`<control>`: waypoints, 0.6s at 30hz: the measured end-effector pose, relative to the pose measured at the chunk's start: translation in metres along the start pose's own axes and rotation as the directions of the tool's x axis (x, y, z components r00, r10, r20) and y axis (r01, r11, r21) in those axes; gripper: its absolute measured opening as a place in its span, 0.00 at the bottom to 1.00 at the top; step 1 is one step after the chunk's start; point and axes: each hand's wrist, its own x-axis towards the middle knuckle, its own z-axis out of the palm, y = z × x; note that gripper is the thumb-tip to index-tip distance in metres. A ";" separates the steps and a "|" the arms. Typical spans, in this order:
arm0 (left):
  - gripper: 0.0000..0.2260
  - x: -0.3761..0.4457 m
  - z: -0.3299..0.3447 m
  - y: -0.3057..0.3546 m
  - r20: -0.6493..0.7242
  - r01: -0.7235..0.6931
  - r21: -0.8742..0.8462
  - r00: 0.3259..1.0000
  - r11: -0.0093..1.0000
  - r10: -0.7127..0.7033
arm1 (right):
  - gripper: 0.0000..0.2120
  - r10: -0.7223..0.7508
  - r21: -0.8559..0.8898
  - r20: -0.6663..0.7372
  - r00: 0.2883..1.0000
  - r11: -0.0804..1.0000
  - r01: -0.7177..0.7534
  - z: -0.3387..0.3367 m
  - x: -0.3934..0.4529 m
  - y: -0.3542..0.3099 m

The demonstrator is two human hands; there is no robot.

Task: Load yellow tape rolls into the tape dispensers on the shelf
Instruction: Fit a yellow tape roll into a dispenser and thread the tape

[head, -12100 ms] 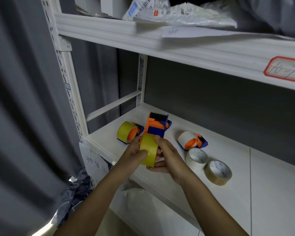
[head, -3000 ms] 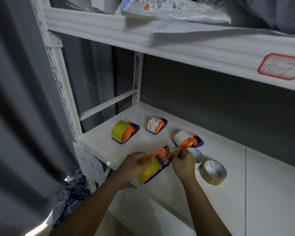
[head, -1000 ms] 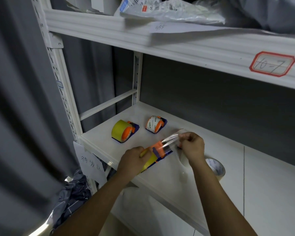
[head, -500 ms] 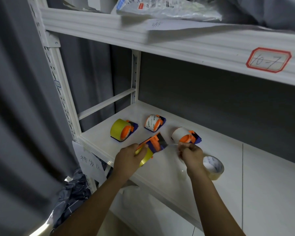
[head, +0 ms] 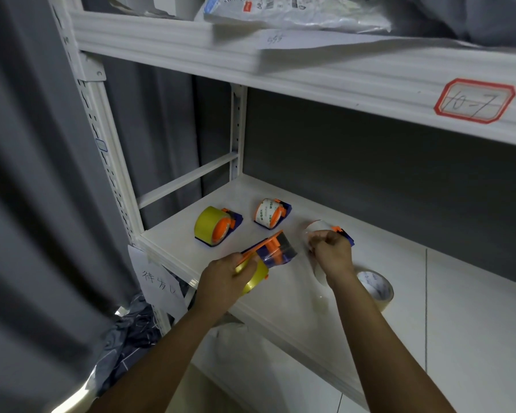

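My left hand [head: 221, 280] grips an orange and blue tape dispenser [head: 273, 248] with a yellow tape roll [head: 255, 280] in it, held just above the white shelf [head: 280, 311]. My right hand [head: 332, 254] pinches a torn strip of clear tape [head: 319, 274] that hangs down from it. It is apart from the dispenser's mouth. Behind stand a dispenser with a yellow roll [head: 213, 226], a dispenser with a white printed roll [head: 270, 216] and a third dispenser [head: 340, 234], partly hidden by my right hand.
A loose roll of tape [head: 376, 289] lies flat on the shelf right of my right hand. The upper shelf [head: 310, 64] carries plastic bags and a red-framed label [head: 474, 101]. A grey curtain [head: 42, 204] hangs on the left. A paper note [head: 158, 286] hangs at the shelf corner.
The strip stretched between dispenser and right hand one second ago has come off the dispenser. My right hand has drawn back toward the third dispenser with the loose strip.
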 end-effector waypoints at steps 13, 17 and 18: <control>0.15 0.007 -0.006 0.002 -0.068 0.046 -0.139 0.996 0.989 -0.056 | 0.08 -0.027 0.021 -0.014 1.000 0.999 0.027 0.011 0.002 0.001; 0.15 0.007 -0.006 0.003 -0.080 0.046 -0.146 0.995 0.988 -0.058 | 0.07 -0.022 0.044 -0.028 0.999 0.999 0.023 0.015 0.004 0.004; 0.15 0.007 -0.007 0.003 -0.081 0.046 -0.141 0.995 0.989 -0.058 | 0.07 -0.018 0.052 -0.028 0.999 0.998 0.019 0.015 0.004 0.005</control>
